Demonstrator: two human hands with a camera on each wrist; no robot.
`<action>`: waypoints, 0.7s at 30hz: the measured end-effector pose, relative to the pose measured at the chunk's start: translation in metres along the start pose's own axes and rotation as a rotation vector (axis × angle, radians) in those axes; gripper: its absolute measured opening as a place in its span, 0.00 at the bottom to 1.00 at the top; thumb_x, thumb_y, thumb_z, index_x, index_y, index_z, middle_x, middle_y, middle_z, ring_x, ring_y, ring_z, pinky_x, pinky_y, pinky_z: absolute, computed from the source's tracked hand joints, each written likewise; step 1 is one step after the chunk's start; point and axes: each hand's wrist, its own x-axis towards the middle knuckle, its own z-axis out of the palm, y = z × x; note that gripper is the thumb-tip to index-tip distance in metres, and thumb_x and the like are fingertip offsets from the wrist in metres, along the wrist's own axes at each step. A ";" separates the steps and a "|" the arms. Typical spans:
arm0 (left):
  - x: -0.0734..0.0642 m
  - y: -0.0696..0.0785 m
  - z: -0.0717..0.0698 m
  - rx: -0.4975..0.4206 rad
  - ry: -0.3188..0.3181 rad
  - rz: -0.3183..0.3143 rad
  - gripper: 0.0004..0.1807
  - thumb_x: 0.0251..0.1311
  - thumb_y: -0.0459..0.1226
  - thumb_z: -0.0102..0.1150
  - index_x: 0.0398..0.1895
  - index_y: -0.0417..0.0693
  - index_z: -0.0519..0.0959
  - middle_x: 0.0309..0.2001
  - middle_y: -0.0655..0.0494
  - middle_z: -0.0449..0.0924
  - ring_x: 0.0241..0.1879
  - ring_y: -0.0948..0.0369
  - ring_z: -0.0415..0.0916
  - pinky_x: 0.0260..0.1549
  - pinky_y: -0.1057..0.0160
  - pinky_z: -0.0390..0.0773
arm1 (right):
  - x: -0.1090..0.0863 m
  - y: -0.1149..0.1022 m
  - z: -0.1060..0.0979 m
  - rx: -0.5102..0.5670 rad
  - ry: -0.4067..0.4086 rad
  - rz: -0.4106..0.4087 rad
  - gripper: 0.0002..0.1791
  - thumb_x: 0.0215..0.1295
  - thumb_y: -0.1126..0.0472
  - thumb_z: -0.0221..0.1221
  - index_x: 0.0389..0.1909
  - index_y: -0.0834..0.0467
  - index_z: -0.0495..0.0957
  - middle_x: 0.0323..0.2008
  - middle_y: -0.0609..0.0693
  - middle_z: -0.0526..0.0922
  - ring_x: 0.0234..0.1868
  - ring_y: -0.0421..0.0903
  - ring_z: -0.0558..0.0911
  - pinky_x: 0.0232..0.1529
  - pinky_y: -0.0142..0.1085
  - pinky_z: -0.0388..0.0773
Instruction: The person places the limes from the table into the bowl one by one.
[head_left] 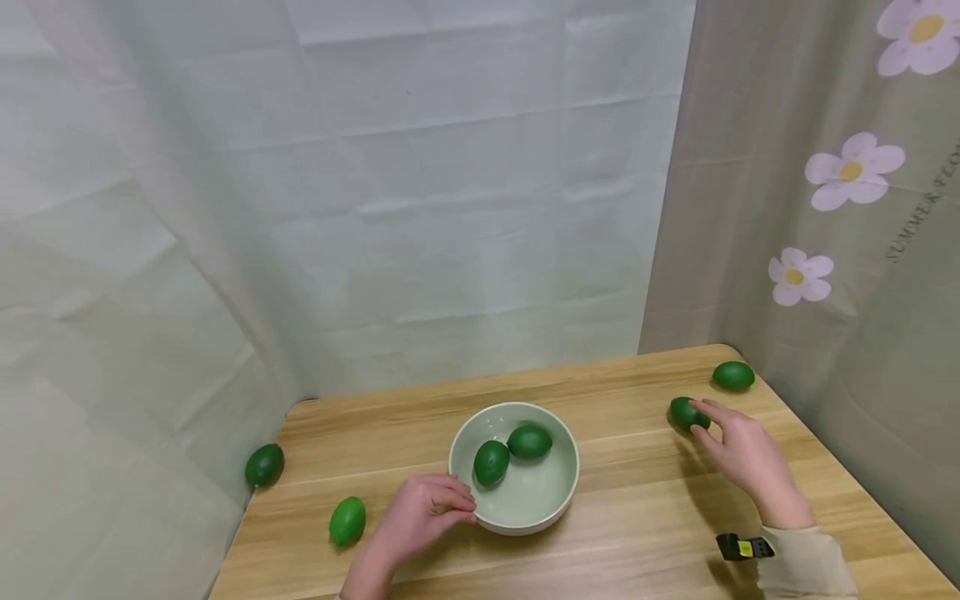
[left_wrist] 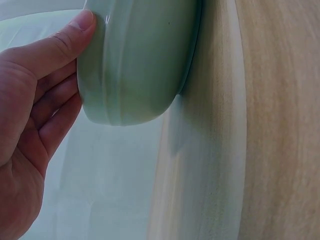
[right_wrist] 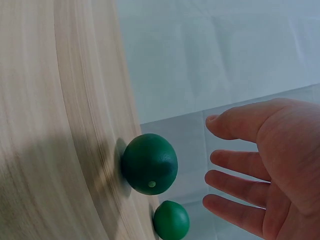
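A pale green bowl (head_left: pixel 525 518) stands on the wooden table with two dark green limes (head_left: pixel 491 463) inside. My left hand (head_left: pixel 423 510) pinches its near left rim; in the left wrist view the thumb (left_wrist: pixel 82 22) lies on the rim side and the fingers behind it. On the right, my right hand (head_left: pixel 742 446) hovers with spread fingers over a green lime (head_left: pixel 684 412). The right wrist view shows a gap between those fingertips and the lime (right_wrist: pixel 150 164). Another lime (head_left: pixel 733 376) lies farther back, near the table's right corner.
A brighter green lime (head_left: pixel 347 522) lies left of my left hand, and a dark one (head_left: pixel 265 465) sits at the table's left edge. Pale curtains (head_left: pixel 465 208) hang behind and on both sides of the wooden table (head_left: pixel 622 517).
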 end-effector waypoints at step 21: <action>0.000 -0.001 0.001 -0.001 0.000 0.006 0.07 0.52 0.31 0.82 0.34 0.46 0.93 0.38 0.60 0.91 0.43 0.65 0.88 0.57 0.49 0.87 | 0.006 0.003 -0.001 -0.001 -0.051 0.002 0.24 0.74 0.61 0.67 0.67 0.65 0.79 0.65 0.73 0.78 0.61 0.75 0.79 0.52 0.71 0.81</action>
